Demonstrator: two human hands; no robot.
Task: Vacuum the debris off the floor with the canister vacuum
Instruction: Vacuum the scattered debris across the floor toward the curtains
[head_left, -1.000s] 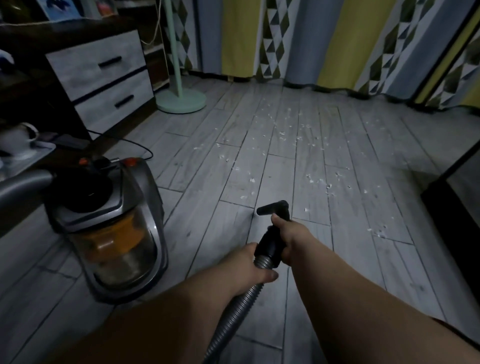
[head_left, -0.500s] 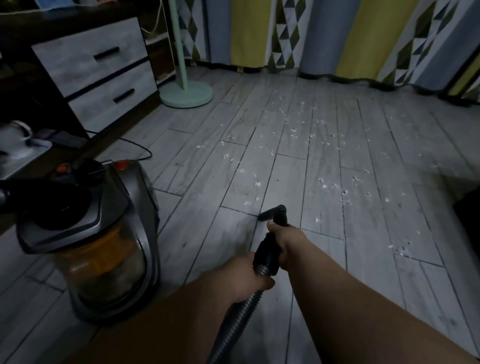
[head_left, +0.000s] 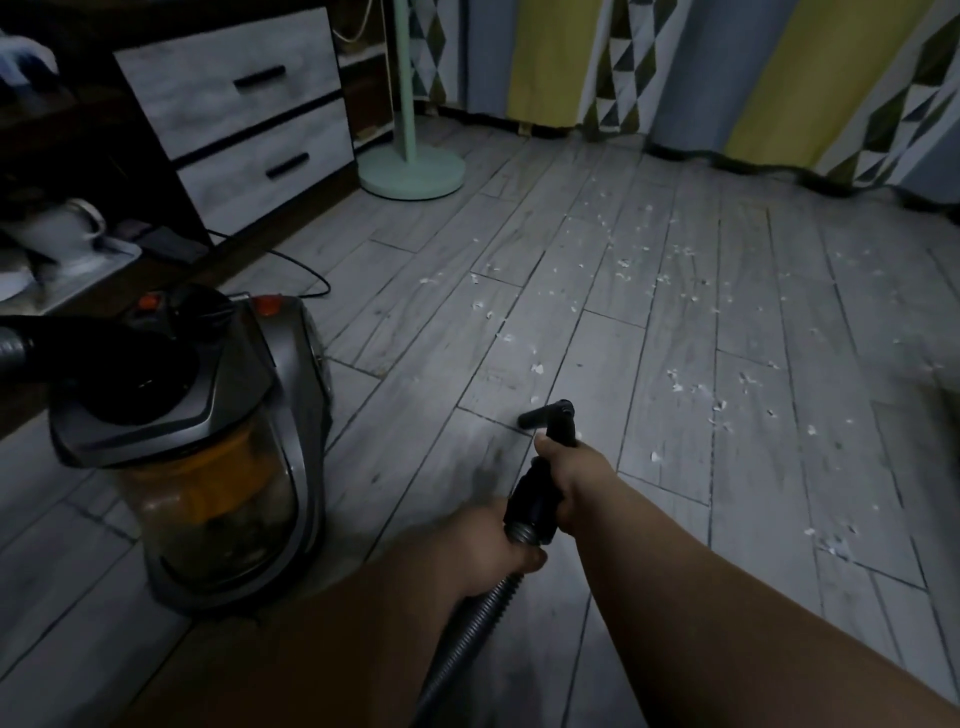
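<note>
A grey canister vacuum (head_left: 218, 457) with an orange dust bin stands on the floor at the left. Its ribbed grey hose (head_left: 467, 629) runs up between my arms to a black handle piece (head_left: 535, 493) ending in a small black nozzle (head_left: 548, 415). My right hand (head_left: 569, 480) is closed around the black handle just behind the nozzle. My left hand (head_left: 488, 545) grips the hose where it joins the handle. White debris bits (head_left: 691, 387) lie scattered over the grey plank floor ahead and to the right of the nozzle.
A drawer cabinet (head_left: 244, 114) stands at the back left, a mint-green stand base (head_left: 410, 169) beside it. A black cable (head_left: 296, 270) trails behind the vacuum. Patterned curtains (head_left: 675, 67) hang along the far wall. A low shelf with a white cup (head_left: 67, 234) is at left.
The view has shifted right and down, so the vacuum and cabinet sit further into frame. Both hands keep the same hold on the hose and handle, with the nozzle still pointing forward.
</note>
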